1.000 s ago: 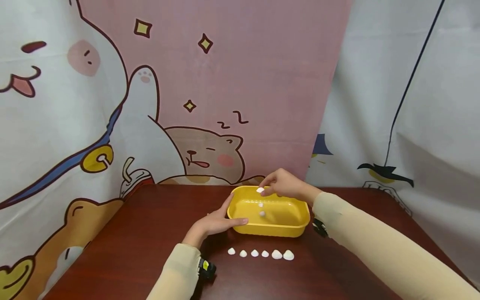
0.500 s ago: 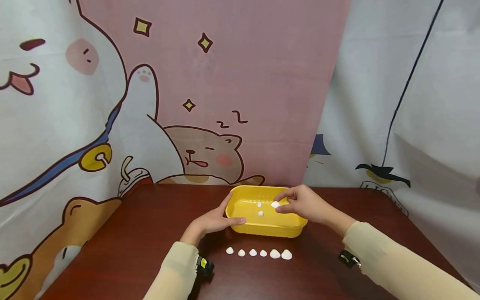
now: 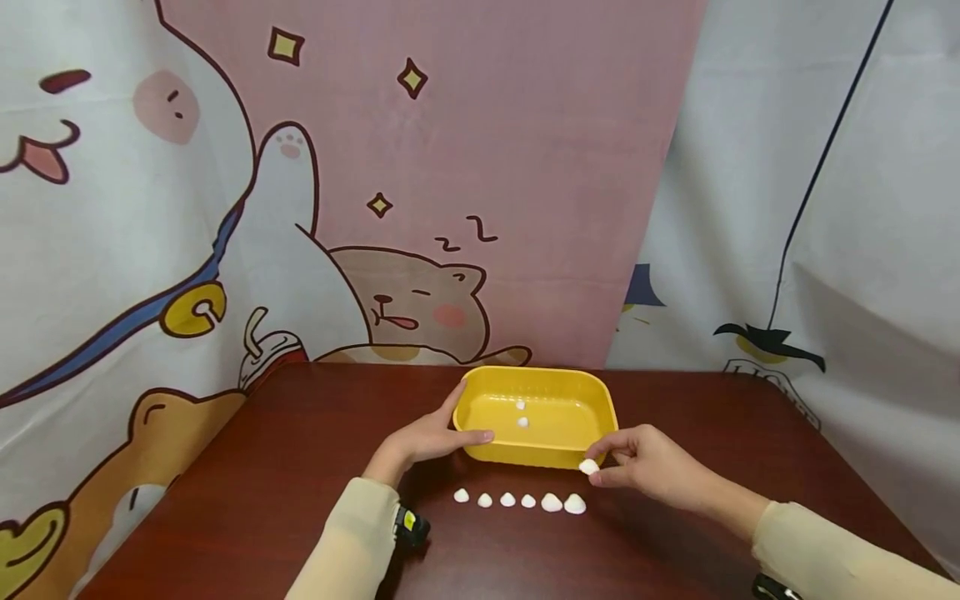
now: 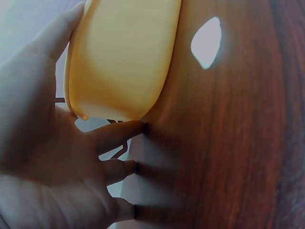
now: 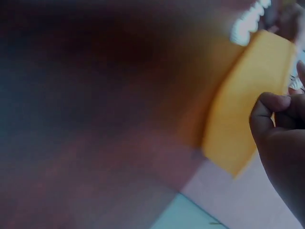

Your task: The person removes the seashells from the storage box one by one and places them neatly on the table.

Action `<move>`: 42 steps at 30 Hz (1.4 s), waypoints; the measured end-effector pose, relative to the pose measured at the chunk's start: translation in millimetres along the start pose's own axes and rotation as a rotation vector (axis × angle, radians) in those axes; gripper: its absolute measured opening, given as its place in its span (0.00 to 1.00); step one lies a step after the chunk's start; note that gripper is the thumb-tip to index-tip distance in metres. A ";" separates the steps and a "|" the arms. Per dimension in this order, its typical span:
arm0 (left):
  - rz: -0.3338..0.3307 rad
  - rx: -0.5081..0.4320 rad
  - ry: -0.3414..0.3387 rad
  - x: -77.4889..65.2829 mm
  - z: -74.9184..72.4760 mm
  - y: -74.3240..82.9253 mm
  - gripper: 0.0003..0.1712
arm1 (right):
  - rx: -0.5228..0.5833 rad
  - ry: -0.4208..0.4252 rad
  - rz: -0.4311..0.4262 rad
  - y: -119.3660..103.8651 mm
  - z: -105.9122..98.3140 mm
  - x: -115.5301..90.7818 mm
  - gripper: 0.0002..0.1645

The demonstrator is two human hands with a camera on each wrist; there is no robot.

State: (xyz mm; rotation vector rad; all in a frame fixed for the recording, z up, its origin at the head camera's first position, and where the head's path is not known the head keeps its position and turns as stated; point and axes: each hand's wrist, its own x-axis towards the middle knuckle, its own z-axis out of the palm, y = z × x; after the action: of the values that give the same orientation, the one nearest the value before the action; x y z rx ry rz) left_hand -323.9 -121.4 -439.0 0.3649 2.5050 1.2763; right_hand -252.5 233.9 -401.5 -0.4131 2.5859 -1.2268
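My right hand [image 3: 656, 467] pinches a white seashell [image 3: 588, 467] between thumb and fingertips, just off the near right corner of a yellow plastic basin [image 3: 551, 457]. In the right wrist view, the curled thumb and fingers of the right hand [image 5: 281, 138] appear, but the shell is hidden. My left hand [image 3: 423, 437] rests against the basin's left end, thumb along the near rim. Its fingers spread straight at the basin's end, as the left wrist view shows. Two small white shells [image 3: 522, 422] lie inside the basin.
On the dark red wooden table [image 3: 337, 500], several white shells [image 3: 507, 500] form a row in front of the basin, the larger ones at the right end. A cartoon-print cloth [image 3: 525, 167] hangs behind the table.
My right hand has carried the pinched shell from above the basin's far rim toward me and right, out past the near right corner. The left hand and basin stay in place.
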 end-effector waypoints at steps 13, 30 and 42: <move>-0.019 0.016 -0.002 0.5 0.1 1.3 0.69 | -0.049 -0.068 -0.017 44.5 14.3 -9.5 0.13; -0.017 0.011 0.001 0.1 1.0 -1.0 0.69 | -0.070 -0.051 -0.036 44.7 27.5 -9.7 0.13; -0.005 0.004 0.001 0.4 0.4 0.1 0.69 | -0.065 -0.002 0.027 43.5 26.9 -8.4 0.14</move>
State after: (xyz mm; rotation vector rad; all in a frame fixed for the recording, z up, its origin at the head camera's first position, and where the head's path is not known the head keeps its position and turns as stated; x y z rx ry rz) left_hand -324.2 -120.9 -439.2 0.3589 2.5082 1.2694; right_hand -241.9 244.1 -451.1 -0.3911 2.6267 -1.1355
